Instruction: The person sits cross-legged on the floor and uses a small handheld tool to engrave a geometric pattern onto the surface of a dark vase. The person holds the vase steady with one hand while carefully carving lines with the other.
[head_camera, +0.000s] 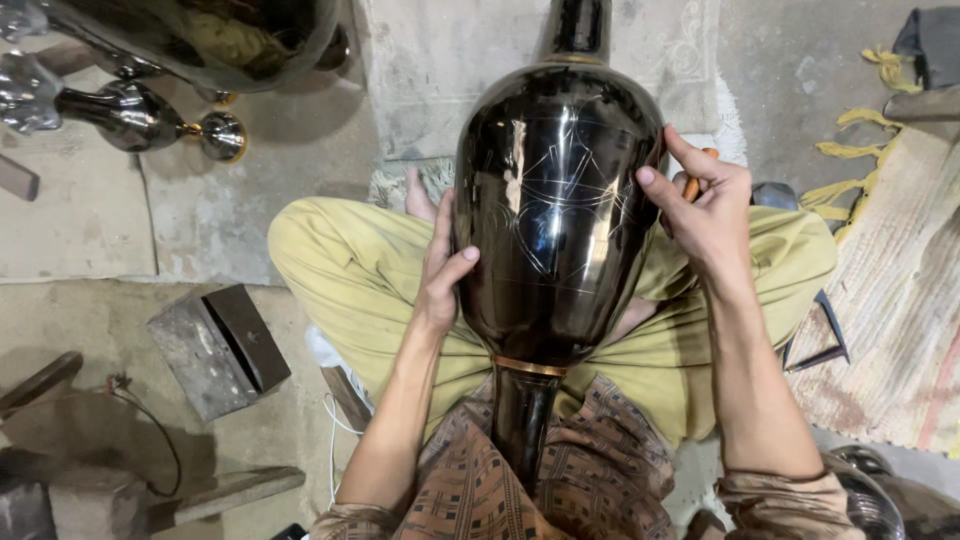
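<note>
A large glossy black metal vase (555, 200) lies across my lap, its neck pointing away and its narrow foot, ringed with a brass band, toward my chest. Fine scratched line patterns show on its belly. My left hand (440, 265) presses flat against the vase's left side. My right hand (705, 205) rests on the right side, fingers on the vase, with a small orange-handled tool tucked in the palm. I sit cross-legged in yellow trousers.
More dark polished metal vessels (130, 110) lie at the top left. A grey metal block (215, 345) sits on the floor at left, with wooden pieces below it. A woven mat (890, 290) covers the right side. A pale rug (440, 70) lies ahead.
</note>
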